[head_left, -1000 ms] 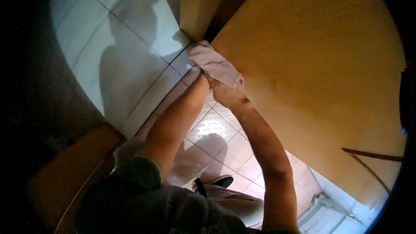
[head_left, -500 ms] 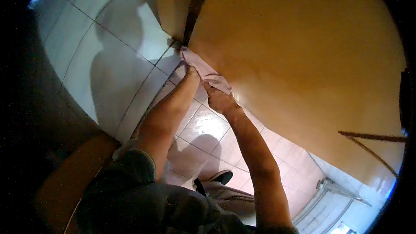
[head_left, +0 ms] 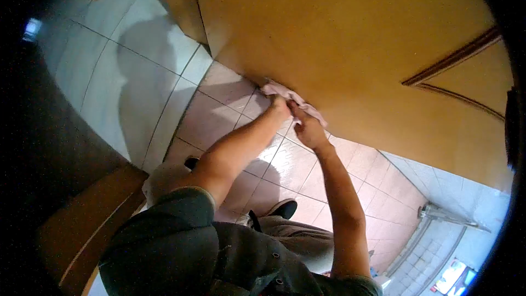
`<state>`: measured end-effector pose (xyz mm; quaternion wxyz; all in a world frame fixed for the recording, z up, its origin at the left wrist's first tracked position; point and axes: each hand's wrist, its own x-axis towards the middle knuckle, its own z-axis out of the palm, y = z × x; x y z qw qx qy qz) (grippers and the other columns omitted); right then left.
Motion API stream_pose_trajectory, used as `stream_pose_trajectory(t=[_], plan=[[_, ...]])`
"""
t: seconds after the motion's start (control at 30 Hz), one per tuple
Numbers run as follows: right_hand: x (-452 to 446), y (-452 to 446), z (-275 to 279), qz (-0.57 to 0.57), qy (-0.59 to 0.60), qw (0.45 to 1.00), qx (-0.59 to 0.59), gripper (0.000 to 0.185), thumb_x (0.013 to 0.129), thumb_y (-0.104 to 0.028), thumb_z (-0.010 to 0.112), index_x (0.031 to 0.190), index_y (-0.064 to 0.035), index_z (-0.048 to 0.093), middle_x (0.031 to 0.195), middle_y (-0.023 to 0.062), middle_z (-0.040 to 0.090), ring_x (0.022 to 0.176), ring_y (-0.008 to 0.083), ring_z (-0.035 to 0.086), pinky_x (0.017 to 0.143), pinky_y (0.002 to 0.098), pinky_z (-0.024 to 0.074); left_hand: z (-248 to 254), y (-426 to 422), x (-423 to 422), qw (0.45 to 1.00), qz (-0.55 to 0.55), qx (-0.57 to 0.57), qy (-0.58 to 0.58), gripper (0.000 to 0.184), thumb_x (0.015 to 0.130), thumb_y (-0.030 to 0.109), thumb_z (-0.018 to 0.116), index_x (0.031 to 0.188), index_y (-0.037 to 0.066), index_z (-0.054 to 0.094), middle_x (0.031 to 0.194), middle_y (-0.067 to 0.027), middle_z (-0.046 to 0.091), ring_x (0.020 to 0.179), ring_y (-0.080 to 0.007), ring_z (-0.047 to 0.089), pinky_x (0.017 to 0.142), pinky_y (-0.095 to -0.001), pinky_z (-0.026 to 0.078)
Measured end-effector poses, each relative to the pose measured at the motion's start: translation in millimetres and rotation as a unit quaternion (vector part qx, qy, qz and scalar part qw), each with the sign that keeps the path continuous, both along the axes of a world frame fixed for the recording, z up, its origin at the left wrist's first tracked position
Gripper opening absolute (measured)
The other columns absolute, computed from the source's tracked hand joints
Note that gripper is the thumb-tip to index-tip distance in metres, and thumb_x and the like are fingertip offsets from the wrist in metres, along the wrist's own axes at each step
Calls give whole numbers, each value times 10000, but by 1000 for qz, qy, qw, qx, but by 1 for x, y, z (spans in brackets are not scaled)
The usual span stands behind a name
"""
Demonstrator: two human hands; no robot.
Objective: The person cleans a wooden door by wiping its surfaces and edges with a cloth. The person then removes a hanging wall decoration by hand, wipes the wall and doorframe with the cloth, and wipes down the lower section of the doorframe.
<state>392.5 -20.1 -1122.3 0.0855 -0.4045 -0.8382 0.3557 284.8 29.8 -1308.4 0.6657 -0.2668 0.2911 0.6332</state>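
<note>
Cloth (head_left: 290, 94) shifted along bottom of wooden door (head_left: 329, 33); pink tiles (head_left: 293, 161) below.

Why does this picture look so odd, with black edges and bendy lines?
Head view: the image fades to black around a rounded frame, and the pale tiles' lines bow at left; head view: glare whitens part of the pink floor; head view: the cloth looks soft, its fine detail unclear.
</note>
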Motion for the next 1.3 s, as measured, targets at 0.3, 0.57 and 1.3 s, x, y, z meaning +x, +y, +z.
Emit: stream_pose_trajectory(t=[0.3, 0.57, 1.3], plan=[[46, -7, 10, -20, -94, 995, -17, 646, 719, 30, 560, 1349, -79, 466, 1299, 196, 548, 1212, 360, 506, 1041, 394, 387, 84, -10, -38, 992, -31, 123, 5, 817, 882, 707, 226, 1423, 106, 343, 1451, -102, 387, 1301, -329, 383, 1039, -521, 350], [-110, 21, -30, 69, 36, 997, -6, 659, 735, -8, 558, 1373, -114, 427, 1278, 182, 555, 1175, 352, 527, 972, 403, 443, 37, 3, -184, 969, 28, 182, 163, 787, 841, 799, 205, 1283, 163, 343, 1291, -49, 364, 1167, -294, 352, 941, -485, 344], [96, -4, -71, -166, 46, 976, -131, 346, 852, -159, 629, 1192, -96, 621, 983, 145, 680, 906, 268, 644, 830, 348, 491, 41, -19, 65, 996, -28, 42, 72, 429, 941, 541, 280, 792, 192, 481, 656, 30, 445, 524, -140, 407, 417, -268, 327]])
